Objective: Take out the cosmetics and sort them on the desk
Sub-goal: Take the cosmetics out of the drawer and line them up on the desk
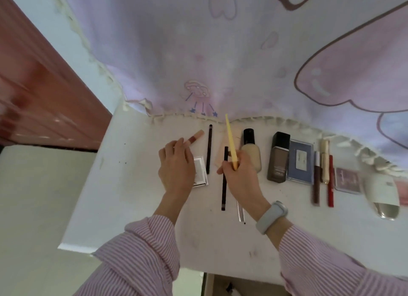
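I've got the right hand [237, 174] w/ its grip pinched on the yellow stick [231, 141], long axis to 12 o'clock, free surface [132, 185] gap just below it between the two dark pencils [209, 149]; left hand [176, 167] pinches the pink tube [194, 137] at 10 o'clock.

Both arms reach forward in striped sleeves pushed back from the wrists — the right wrist wears a pale band. The left hand [176, 167] lies palm down, fingers loosely curled, thumb out to the side. The right hand [238, 174] is closed in a fist, knuckles up — tilted slightly inward.
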